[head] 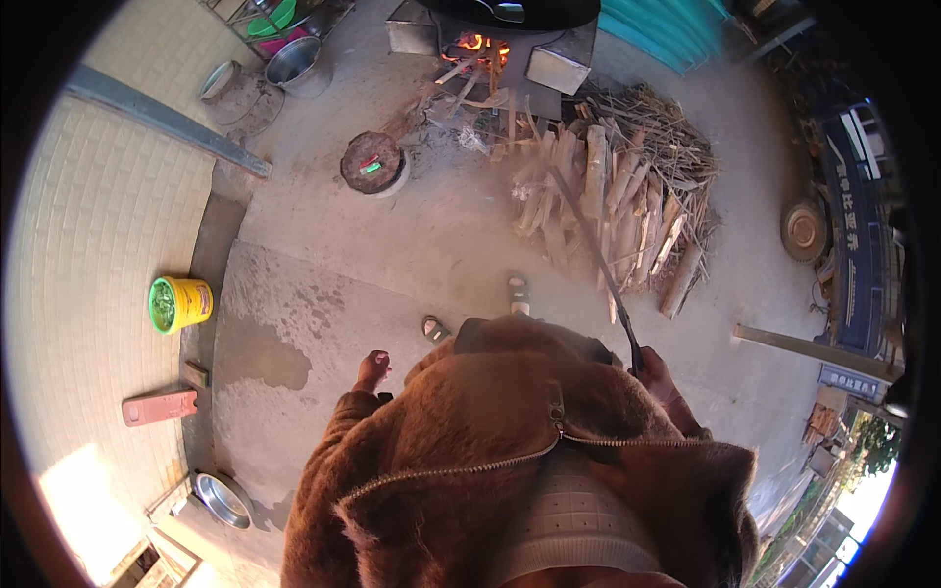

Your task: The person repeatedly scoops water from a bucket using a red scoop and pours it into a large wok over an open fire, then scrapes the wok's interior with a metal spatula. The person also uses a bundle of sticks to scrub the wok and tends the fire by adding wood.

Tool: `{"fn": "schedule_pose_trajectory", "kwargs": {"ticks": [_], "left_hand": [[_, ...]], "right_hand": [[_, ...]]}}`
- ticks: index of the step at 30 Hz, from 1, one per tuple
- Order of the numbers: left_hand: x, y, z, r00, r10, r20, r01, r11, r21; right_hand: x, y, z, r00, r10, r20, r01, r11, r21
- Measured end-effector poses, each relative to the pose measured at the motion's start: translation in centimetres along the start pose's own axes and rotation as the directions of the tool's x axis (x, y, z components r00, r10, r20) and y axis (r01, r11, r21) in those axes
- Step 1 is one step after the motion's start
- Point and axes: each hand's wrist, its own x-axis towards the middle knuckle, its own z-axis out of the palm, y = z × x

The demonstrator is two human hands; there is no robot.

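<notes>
My right hand (pixel 653 375) is closed around the lower end of a long, thin dark rod (pixel 592 234); whether it is wood or metal is hard to tell. The rod slants forward and left over a pile of split firewood (pixel 614 184). On the other side, my left hand (pixel 373 370) hangs beside my body, fingers loosely curled with nothing visible in them. Farther forward, a fire (pixel 478 48) burns beneath a large black wok (pixel 514 15). Several sticks (pixel 463 66) jut out of the fire, and a metal utensil (pixel 507 10) rests in the wok.
Thin brushwood (pixel 665 125) covers the woodpile's far right. A round stool-like block (pixel 373 163) bears small red and green items. Along the left wall are a yellow bucket (pixel 192 300), a red board (pixel 160 408) and a metal basin (pixel 223 501). A metal pot (pixel 294 62) stands far left.
</notes>
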Motion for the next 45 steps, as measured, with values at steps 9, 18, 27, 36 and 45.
{"fn": "schedule_pose_trajectory", "kwargs": {"ticks": [9, 18, 27, 36, 45], "left_hand": [[-3.3, -6.7, -1.5, 0.986, -0.101, -0.132, 0.064, 0.962, -0.264], [-7.7, -18.6, 2.2, 0.937, -0.24, -0.254, 0.07, 0.841, -0.536], [-5.7, -26.2, 1.1, 0.967, -0.067, -0.247, -0.017, 0.945, -0.326], [5.2, -18.3, -10.2, 0.996, 0.086, -0.016, -0.087, 0.981, -0.172], [10.2, -3.0, -10.7, 0.992, 0.093, 0.087, -0.083, 0.99, -0.111]], "right_hand": [[11.6, -10.1, 5.5, 0.984, -0.105, 0.147, 0.084, 0.986, 0.144], [32.2, -24.3, 11.9, 0.996, 0.03, -0.086, -0.042, 0.989, -0.139], [32.1, -18.6, 14.0, 0.968, -0.209, -0.14, 0.226, 0.966, 0.124], [14.4, -1.7, 10.1, 0.99, 0.115, -0.079, -0.114, 0.993, 0.017], [2.0, 3.9, 8.0, 0.745, 0.607, -0.278, -0.499, 0.782, 0.372]]}}
